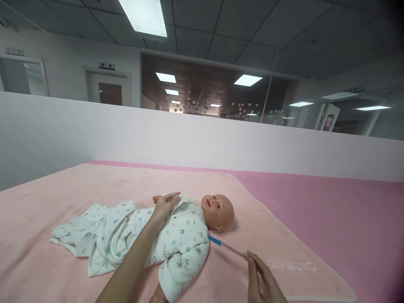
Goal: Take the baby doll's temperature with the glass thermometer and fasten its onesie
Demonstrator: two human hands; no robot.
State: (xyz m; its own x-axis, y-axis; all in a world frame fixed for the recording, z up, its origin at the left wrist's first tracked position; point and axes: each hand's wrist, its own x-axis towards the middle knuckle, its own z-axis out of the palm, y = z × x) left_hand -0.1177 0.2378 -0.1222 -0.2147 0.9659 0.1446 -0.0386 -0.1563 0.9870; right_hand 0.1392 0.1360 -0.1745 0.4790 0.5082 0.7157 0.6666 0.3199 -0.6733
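A baby doll lies on its back with its head to the right, dressed in a white patterned gown. My left hand rests on the gown over the doll's chest, fingers stretched out; whether they also catch some cloth is hidden. Between the thumb and fingers of my right hand is a thin, clear thermometer with a blue end. That blue end points at the doll's near shoulder, at the edge of the gown. One doll hand shows beyond my left hand, and part of the near arm shows at the bottom.
Under the doll spreads a peach blanket with a light edge and pale lettering. It covers part of a pink mat. A low white wall runs along the back, with a large window above it.
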